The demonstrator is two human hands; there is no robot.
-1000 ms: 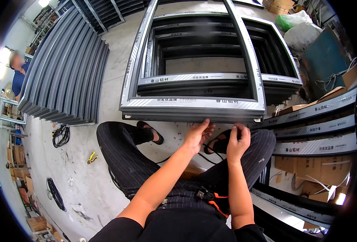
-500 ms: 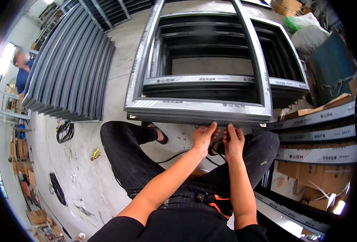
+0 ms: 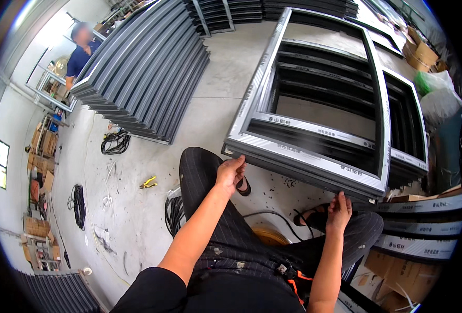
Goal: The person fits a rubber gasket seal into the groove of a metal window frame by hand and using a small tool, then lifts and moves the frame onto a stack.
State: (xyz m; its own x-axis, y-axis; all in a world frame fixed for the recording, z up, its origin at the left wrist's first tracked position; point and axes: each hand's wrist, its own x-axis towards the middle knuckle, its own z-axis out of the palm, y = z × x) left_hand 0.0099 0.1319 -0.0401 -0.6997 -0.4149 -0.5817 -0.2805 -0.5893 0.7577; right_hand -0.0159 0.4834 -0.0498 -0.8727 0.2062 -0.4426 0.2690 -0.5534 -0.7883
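Note:
A grey metal window frame (image 3: 314, 152) with protective film on its faces lies on top of a stack, its near edge toward me. My left hand (image 3: 232, 172) is closed at the near left corner, thumb and fingers against the frame's edge. Further right, my right hand (image 3: 339, 213) has its fingers pinched together at the underside of the same near edge, close to the right corner. Whether a thin piece also sits between the fingertips is too small to tell. My hands are well apart.
A tall stack of dark frames (image 3: 142, 78) stands at the left, with a person (image 3: 79, 58) behind it. Yellow-handled pliers (image 3: 148, 182) and coils of black cable (image 3: 115, 142) lie on the floor. Film-covered profiles (image 3: 424, 228) and cardboard boxes (image 3: 403, 271) are at my right.
My hands have moved apart along the near edge, left hand to the left corner, right hand toward the right one. The view has turned, so the frame appears tilted and further right.

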